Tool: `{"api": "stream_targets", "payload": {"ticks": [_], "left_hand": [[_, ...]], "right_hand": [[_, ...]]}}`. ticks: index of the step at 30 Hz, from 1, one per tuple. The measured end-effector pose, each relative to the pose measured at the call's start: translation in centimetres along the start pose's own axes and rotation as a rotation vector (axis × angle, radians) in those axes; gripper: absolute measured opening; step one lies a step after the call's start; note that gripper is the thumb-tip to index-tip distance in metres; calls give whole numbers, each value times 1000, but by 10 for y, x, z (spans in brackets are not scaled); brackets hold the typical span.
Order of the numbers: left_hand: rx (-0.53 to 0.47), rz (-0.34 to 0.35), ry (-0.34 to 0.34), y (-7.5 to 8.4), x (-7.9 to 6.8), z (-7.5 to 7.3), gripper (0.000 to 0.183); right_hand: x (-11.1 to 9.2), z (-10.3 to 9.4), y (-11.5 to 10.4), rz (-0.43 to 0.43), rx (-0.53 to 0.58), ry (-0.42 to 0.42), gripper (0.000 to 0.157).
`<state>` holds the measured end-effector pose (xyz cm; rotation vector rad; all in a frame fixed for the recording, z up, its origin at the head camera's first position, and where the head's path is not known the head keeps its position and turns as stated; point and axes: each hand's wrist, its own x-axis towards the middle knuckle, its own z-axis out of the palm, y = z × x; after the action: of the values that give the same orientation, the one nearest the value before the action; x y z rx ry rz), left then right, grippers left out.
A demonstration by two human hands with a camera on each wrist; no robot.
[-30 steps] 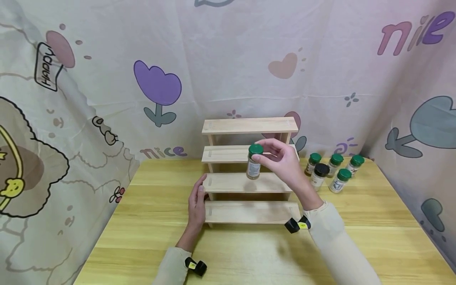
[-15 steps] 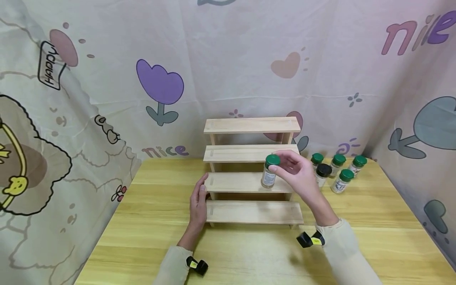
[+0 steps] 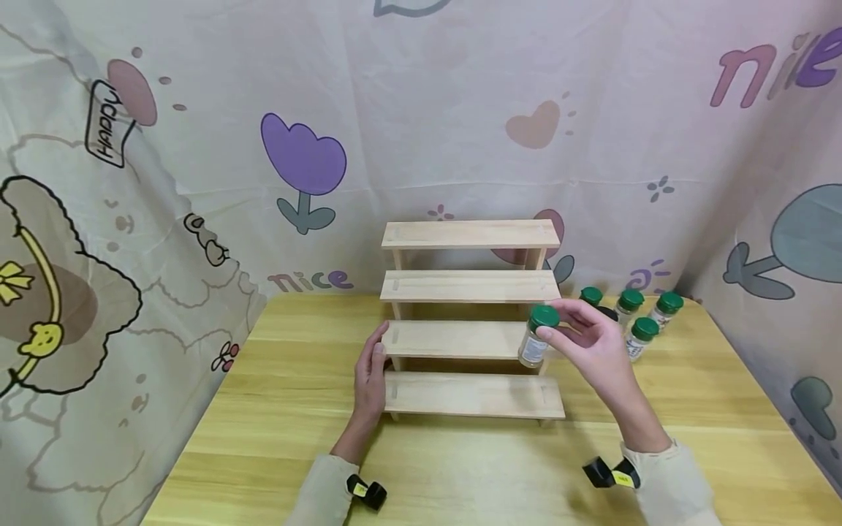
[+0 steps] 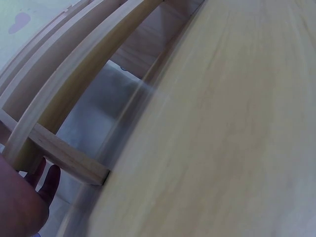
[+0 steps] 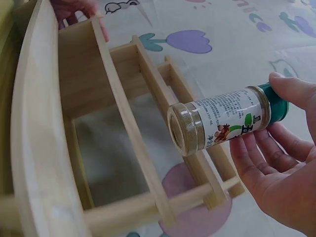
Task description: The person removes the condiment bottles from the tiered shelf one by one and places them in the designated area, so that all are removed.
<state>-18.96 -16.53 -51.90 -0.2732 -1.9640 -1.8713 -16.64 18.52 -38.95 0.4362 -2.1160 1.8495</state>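
My right hand (image 3: 595, 351) pinches the green cap of a spice jar (image 3: 534, 347) between thumb and fingers. The clear jar holds brown powder and has a white printed label; it is tilted in front of the right end of the tiered wooden rack (image 3: 470, 394). In the right wrist view the jar (image 5: 222, 118) lies across the rack's shelves, its base pointing left. At the rack's left end my left hand (image 3: 370, 376) holds the side, thumb near a shelf end. Fingertips (image 4: 51, 181) show below a shelf in the left wrist view.
Several more spice jars stand right of the rack: green-capped ones (image 3: 640, 340) and a black-capped one (image 3: 608, 313), mostly hidden behind my right hand. The rack stands on a wooden table (image 3: 283, 394), with a printed cloth (image 3: 421, 109) hanging behind.
My right hand has carried the spice jar rightward and down, from the rack's middle to its right end. The left hand keeps its place on the rack; the head view has shifted slightly.
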Motion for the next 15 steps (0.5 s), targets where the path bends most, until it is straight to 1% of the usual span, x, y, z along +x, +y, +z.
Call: {"api": "stream_targets", "payload": {"ticks": [2,5,9,12,15], "left_hand": [[0,-4,-1,-1,0,0,41],[-9,-5,-4,14,0,2,41],[-11,-7,-14,35,-3,4,41],[5,-5,-17,35,-3,4,41],[14,-4,-20,35,-3,5,41]], "right_hand": [[-4,-7,1,6,-37,14,34],[-7,-16,3,13,-72,31,35],[-12,-28,8,22,-75,42,35],[-14,-37,12,27,-72,51,35],[-16,-47,15,35,-120,75,35]]}}
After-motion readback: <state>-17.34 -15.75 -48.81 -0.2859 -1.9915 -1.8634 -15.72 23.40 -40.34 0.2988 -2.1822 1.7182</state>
